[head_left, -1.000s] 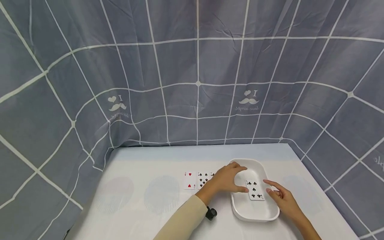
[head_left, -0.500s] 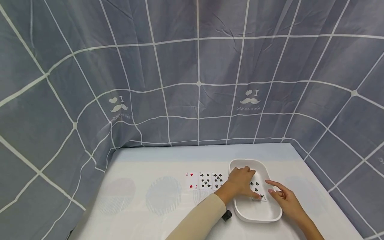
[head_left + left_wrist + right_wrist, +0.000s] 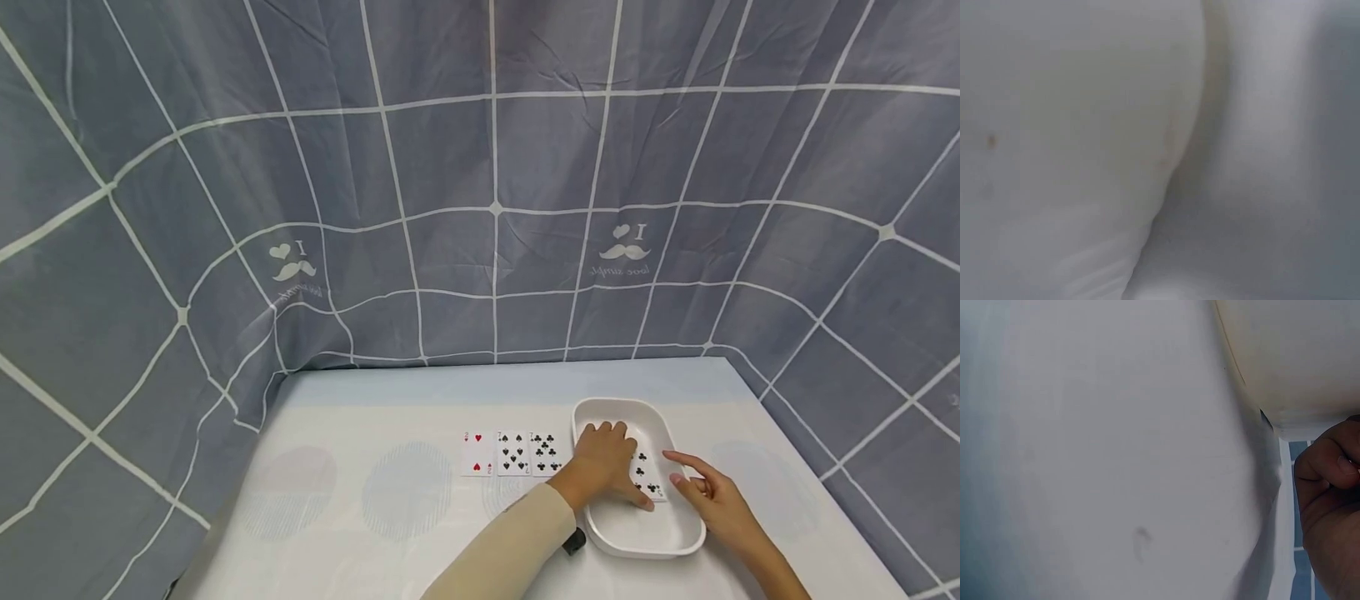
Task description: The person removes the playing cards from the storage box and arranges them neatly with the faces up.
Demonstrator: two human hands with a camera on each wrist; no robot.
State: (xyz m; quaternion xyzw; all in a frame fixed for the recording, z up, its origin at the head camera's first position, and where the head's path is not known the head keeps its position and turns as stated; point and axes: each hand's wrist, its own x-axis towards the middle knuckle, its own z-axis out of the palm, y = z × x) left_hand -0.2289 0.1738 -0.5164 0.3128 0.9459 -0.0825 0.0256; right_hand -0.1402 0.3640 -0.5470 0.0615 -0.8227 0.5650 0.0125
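A white tray [image 3: 648, 540] holds a five of clubs playing card [image 3: 648, 479], its left part hidden under my left hand [image 3: 603, 462]. The fingers of this hand are spread over the card's left side, the thumb tip at its lower edge. Whether they pinch the card cannot be seen. My right hand [image 3: 712, 496] holds the tray's right rim, index finger and thumb reaching over it, the other fingers curled. Those curled fingers also show in the right wrist view [image 3: 1329, 469]. The left wrist view shows only blurred pale surfaces.
Left of the tray lie, in a row, a two of hearts [image 3: 477, 454], a seven of spades [image 3: 513, 454] and a seven of clubs [image 3: 545, 454]. They rest on a white tabletop [image 3: 315, 425] printed with pale circles. A grey gridded curtain [image 3: 450, 183] hangs behind it.
My left hand has come down and to the right inside the tray, over the five of clubs, then shifted slightly back left. The right hand keeps its place at the rim.
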